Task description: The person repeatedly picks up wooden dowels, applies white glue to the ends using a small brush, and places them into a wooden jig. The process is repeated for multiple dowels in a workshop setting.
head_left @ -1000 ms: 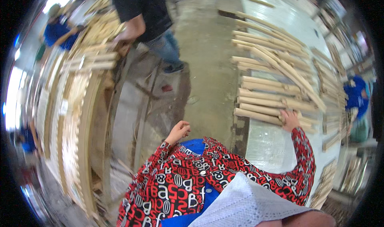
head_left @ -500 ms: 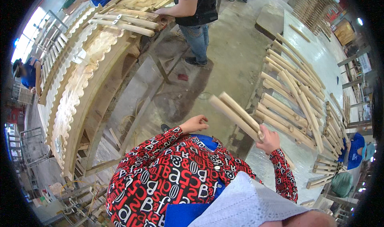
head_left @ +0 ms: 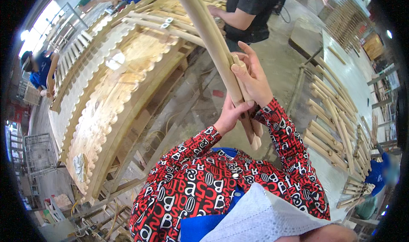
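Long pale wooden poles [head_left: 210, 39] lie bundled together and slant in front of my body, their upper ends running out past the top edge. My left hand [head_left: 230, 117] is wrapped round the lower part of the bundle. Higher up, my right hand [head_left: 257, 79] grips the poles from the right side, thumb laid across them and forefinger raised. Below my hands the lower pole ends [head_left: 254, 143] stick out close to my shirt. How many poles there are is hard to make out where they overlap.
At left stands a long curved workbench with a scalloped wooden edge [head_left: 117, 114], more poles [head_left: 159, 23] across its far end. A person in black [head_left: 251, 14] works there; others in blue stand farther left. On the right, a pale table [head_left: 315, 173] bears several rows of poles.
The poles have swung up and left from beside the right table to before my chest. My left hand, formerly empty, now holds them too. The view has turned toward the left bench.
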Demonstrator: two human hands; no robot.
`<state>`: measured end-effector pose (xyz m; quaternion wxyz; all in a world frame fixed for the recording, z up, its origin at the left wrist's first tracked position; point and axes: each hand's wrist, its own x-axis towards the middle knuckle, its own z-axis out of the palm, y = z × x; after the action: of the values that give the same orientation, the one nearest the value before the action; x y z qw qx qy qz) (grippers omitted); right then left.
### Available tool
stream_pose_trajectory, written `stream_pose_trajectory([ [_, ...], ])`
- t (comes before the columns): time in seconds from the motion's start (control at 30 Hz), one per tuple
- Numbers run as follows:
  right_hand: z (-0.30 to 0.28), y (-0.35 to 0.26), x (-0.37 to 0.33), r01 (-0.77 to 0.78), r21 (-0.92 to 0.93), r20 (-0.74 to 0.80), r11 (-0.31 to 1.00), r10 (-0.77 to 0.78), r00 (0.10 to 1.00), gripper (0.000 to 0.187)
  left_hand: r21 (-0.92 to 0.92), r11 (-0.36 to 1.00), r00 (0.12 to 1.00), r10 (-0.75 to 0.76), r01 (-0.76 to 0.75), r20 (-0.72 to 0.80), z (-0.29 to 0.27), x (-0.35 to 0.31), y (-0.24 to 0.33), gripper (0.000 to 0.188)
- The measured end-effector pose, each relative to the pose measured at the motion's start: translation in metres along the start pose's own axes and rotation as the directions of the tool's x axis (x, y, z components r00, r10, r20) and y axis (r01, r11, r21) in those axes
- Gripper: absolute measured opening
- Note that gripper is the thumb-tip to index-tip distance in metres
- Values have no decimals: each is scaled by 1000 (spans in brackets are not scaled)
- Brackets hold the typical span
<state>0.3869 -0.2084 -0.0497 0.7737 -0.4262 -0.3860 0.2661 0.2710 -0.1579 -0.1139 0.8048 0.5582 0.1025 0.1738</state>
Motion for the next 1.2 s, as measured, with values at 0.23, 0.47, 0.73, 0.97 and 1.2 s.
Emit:
stream_pose_trajectory([
  [0.23,47,33,-27,399,-469,374,788,-232,898,66,-50,993,988,103,-109,-113,-78,-27,64,54],
  [0.47,54,50,24,218,-637,286,739,-36,957,37,66,969,895,246,-239,-373,-121,8,127,43],
  [0.73,124,96,253,348,-835,406,426,50,912,40,112,979,763,202,-169,-614,-201,61,206,34],
  [0.97,190,149,328,407,-911,413,69,116,903,30,-75,980,741,90,-186,-665,-247,116,243,39],
  [1.2,104,128,250,400,-508,667,763,54,743,41,-302,945,730,-118,-126,-673,-317,151,263,38],
])
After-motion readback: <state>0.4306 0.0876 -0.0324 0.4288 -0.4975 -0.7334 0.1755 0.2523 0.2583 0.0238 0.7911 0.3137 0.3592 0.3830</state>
